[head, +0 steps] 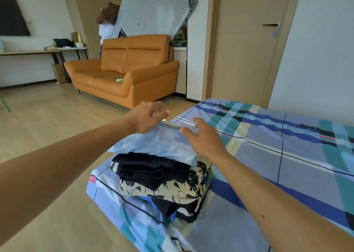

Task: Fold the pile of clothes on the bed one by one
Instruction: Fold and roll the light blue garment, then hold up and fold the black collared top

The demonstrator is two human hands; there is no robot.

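Head view: the bed carries a clothes stack topped by a light blue garment. The left hand and right hand hover over it, each grip apart and empty.

Under the fingers: folded stack fills the bed corner, pale blue garment on top.
Right of the fingers: flat bed sheet, room to pass.
Left of the fingers: open air over the floor.
Beyond the fingers: sofa, well apart.
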